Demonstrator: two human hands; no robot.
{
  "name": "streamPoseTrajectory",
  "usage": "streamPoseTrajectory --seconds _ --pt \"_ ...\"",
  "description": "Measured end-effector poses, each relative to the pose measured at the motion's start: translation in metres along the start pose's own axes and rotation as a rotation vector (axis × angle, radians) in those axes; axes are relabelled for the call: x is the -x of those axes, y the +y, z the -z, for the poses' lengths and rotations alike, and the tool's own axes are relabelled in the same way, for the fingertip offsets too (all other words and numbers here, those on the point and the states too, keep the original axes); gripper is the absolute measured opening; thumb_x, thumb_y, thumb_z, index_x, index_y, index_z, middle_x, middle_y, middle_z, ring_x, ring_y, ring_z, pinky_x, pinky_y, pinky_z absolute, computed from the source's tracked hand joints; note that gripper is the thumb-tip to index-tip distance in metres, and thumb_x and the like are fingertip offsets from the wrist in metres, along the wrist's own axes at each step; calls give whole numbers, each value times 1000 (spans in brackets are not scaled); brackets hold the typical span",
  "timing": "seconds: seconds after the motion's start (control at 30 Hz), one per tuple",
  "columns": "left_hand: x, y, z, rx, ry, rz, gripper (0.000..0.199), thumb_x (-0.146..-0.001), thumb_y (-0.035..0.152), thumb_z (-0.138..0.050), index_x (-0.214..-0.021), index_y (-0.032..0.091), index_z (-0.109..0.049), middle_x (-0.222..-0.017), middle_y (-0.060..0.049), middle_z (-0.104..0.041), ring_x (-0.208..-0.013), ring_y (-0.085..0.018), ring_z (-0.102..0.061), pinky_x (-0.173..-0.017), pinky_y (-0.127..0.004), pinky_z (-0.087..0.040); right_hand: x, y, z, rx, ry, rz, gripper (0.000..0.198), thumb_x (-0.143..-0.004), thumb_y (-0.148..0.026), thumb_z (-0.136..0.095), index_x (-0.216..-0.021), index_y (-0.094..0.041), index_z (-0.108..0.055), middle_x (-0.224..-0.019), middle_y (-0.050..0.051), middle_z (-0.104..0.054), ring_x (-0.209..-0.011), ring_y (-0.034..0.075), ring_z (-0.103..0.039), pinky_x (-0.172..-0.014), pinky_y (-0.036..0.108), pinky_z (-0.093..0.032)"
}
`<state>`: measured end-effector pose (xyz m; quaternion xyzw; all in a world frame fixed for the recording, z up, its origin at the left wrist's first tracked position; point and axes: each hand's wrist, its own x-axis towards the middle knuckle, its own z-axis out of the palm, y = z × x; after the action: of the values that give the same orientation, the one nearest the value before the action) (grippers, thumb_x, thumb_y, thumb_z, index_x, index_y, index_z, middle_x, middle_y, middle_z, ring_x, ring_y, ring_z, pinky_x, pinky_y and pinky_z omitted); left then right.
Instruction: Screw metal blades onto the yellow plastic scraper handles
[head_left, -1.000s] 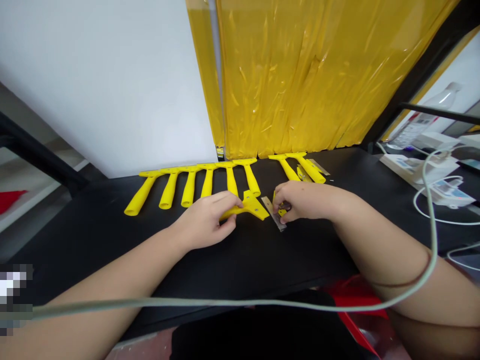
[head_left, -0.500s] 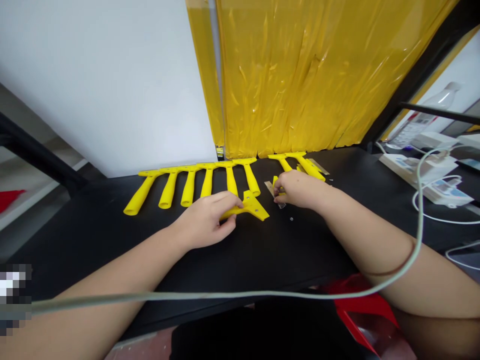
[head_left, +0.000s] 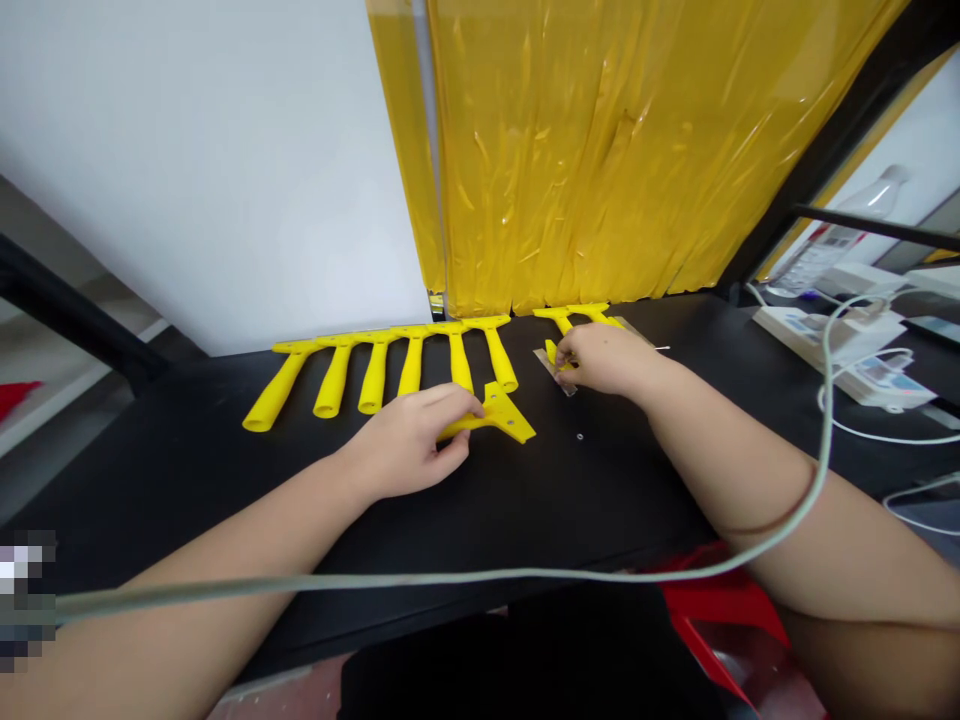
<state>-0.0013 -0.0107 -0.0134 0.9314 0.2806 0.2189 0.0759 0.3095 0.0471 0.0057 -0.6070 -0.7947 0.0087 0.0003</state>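
Note:
My left hand (head_left: 420, 435) is closed around the handle of a yellow scraper (head_left: 506, 412), its flat, wide head pointing right with small holes showing. My right hand (head_left: 611, 355) is further back on the right, fingers pinched together and low over the table. By its fingertips are a small yellow piece (head_left: 551, 350) and a thin flat strip like a blade (head_left: 546, 360); what the fingers grip is hidden. A small ring-like metal part (head_left: 580, 436) lies between the hands, nearer to me.
Several yellow scraper handles (head_left: 334, 380) lie in a row along the back of the black table (head_left: 450, 530). More lie behind my right hand. A pale cable (head_left: 480, 577) crosses in front of my forearms. Power strips (head_left: 832, 350) and a bottle (head_left: 836, 240) are at right.
My right hand has shifted slightly back and to the right, and the strip by its fingers has moved back too. The left hand keeps its hold on the scraper, nearly still.

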Motion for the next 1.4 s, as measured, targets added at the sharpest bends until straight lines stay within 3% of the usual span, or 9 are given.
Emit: streamPoseTrajectory --seconds 0.1,0.2,0.3,0.47,0.73,1.0,1.1,1.3,1.4 --pt "0 0 0 -1 -2 6 24 -94 18 -53 -116 23 -64 -109 -4 -72 -87 -18 -71 -76 -29 -56 10 14 13 -144 32 40 19 -85 -33 -72 -98 -22 -80 -104 7 -79 -89 23 -68 -75 31 -45" --pt "0 0 0 -4 -18 19 24 -94 18 -53 -116 23 -63 -111 -4 -72 -91 -18 -71 -76 -28 -56 24 16 24 -323 -207 152 22 -83 -37 -76 -101 -23 -79 -89 2 -77 -78 19 -68 -68 28 -44" --pt "0 -1 0 0 -27 15 24 -95 18 -53 -116 23 -62 -114 -4 -72 -95 -19 -72 -79 -29 -56 33 -1 24 -285 -410 194 25 -78 -36 -84 -99 -24 -79 -81 0 -74 -72 18 -66 -63 27 -41" --pt "1 -2 -1 -9 -27 14 24 -95 18 -54 -117 22 -63 -114 -4 -72 -93 -18 -71 -80 -29 -56 36 -34 15 -142 -395 192 10 -78 -21 -81 -87 -22 -78 -88 2 -74 -78 20 -66 -62 28 -40" --pt "0 1 1 -8 -42 33 25 -94 18 -53 -116 23 -63 -116 -4 -71 -92 -18 -71 -78 -28 -55 37 -11 21 -233 -408 233 15 -77 -27 -83 -92 -24 -80 -85 1 -74 -76 19 -65 -66 28 -43" --pt "0 1 1 -11 -66 24 23 -95 17 -52 -115 22 -62 -112 -3 -70 -96 -18 -70 -81 -28 -54 38 -31 18 -154 -489 222 9 -76 -13 -72 -80 -19 -75 -80 2 -71 -72 18 -63 -63 28 -41" --pt "0 2 1 -6 -76 22 22 -96 18 -51 -114 22 -63 -112 -3 -70 -94 -17 -70 -79 -28 -54 31 -24 14 -190 -399 236 8 -75 -13 -72 -77 -20 -74 -80 1 -71 -70 16 -61 -64 27 -41" --pt "1 -1 -1 -10 -87 12 23 -96 19 -51 -116 22 -63 -113 -3 -70 -95 -18 -70 -82 -29 -55 5 9 2 -105 68 115 9 -85 -21 -67 -87 -21 -76 -84 4 -75 -72 18 -64 -67 29 -42" --pt "1 -1 -2 -16 -88 -2 24 -97 19 -50 -117 22 -63 -114 -3 -70 -97 -18 -70 -83 -30 -56 -7 18 -5 -25 169 77 15 -90 -26 -64 -92 -22 -78 -93 5 -77 -81 22 -68 -68 30 -43"
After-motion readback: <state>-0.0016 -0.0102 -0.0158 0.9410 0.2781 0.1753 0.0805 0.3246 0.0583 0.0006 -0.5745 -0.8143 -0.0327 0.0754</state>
